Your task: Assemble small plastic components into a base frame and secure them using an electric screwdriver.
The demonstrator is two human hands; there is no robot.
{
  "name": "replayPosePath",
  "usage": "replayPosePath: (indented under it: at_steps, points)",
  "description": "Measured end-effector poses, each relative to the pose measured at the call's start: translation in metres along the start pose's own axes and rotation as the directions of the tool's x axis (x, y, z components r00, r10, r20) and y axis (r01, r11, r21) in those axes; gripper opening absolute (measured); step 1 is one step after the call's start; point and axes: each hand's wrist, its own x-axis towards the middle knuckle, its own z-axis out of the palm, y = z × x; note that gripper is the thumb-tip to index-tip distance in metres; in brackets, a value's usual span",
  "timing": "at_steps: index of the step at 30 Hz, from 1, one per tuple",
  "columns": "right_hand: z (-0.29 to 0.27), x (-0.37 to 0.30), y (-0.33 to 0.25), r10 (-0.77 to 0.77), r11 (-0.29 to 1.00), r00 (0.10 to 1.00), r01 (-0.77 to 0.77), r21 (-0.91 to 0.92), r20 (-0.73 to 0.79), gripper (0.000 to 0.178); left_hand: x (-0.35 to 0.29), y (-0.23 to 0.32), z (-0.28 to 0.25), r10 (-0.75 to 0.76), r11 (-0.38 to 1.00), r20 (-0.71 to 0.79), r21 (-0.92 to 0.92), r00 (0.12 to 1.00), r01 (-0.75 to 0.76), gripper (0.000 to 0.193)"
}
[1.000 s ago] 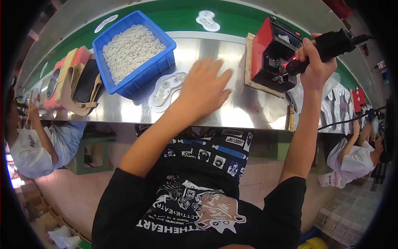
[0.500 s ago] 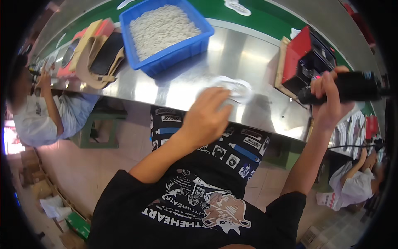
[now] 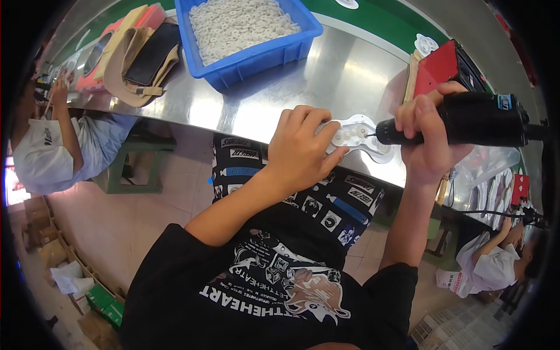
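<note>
My left hand (image 3: 300,143) grips the left end of a white plastic housing (image 3: 356,125) with rounded lobes, thumb at the near edge and fingers at the far side. The housing lies on the metal bench near its front edge, with small round fittings in its recess. In my right hand (image 3: 430,131) is a black electric screwdriver (image 3: 484,119), fingers wrapped round its front part. It is held nearly level, its thin bit pointing left at the housing's recess; whether the bit touches a screw I cannot tell.
A blue bin (image 3: 256,61) full of small pale parts stands at the back. Left of it lie a tan cap (image 3: 119,73) and a black phone (image 3: 153,55). A red box (image 3: 437,70) stands back right. Co-workers sit at both sides, near a green stool (image 3: 137,166).
The screwdriver has come left and down to the housing. My left hand has moved slightly right and up and now grips the housing, which was blurred before. The view has shifted slightly.
</note>
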Motion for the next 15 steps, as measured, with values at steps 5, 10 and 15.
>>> replayPosePath:
  at_steps: [5, 10, 15]
  points:
    - [0.007, 0.008, 0.019, 0.006, 1.0, 1.0, -0.006, -0.009, 0.023, 0.03, -0.001, -0.001, 0.003, 0.008, 1.0, -0.024, 0.017, 1.0, -0.007, 0.034]
    - [0.007, 0.008, 0.029, 0.008, 0.999, 0.998, -0.005, -0.042, 0.062, 0.03, -0.001, -0.001, 0.004, 0.015, 1.0, -0.044, 0.024, 0.999, -0.014, 0.034]
    - [0.017, 0.006, 0.025, -0.006, 0.998, 1.0, 0.004, -0.057, -0.031, 0.027, -0.001, -0.002, 0.004, 0.023, 0.999, -0.065, 0.031, 0.998, -0.021, 0.036]
